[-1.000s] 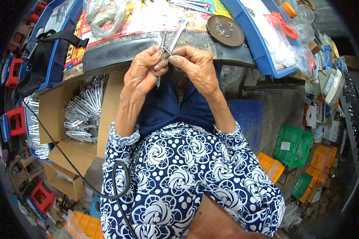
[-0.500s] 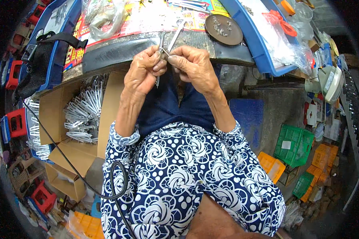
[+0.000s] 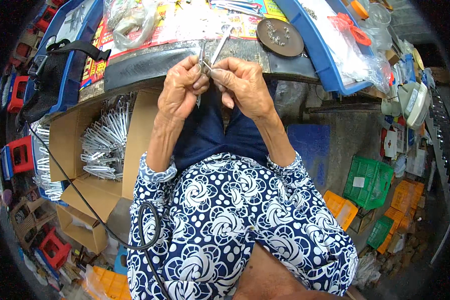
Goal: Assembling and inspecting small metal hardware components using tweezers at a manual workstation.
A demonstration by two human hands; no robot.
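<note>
In front of me, at the bench edge, my left hand (image 3: 181,87) is closed round a slim silver metal bar (image 3: 202,50), whose ends show above and below the fingers. My right hand (image 3: 245,86) pinches with thumb and forefinger where a second flat silver strip (image 3: 221,46) meets the bar; one lower finger hangs loose. The strip slants up and right over the bench. Whatever small piece lies between the fingertips is mostly covered. To the right of the strip, a round brown dish (image 3: 290,49) on the bench carries small shiny metal bits.
A cardboard box (image 3: 67,145) filled with silver metal parts (image 3: 110,142) stands below left. Blue trays (image 3: 335,75) flank the bench, the left one with a black mesh bag (image 3: 47,82). A black cable (image 3: 80,192) loops across my left side. Green crates (image 3: 369,182) stand at right.
Both hands stay almost in place at the metal bar. A lower finger of my right hand has dropped away from the others.
</note>
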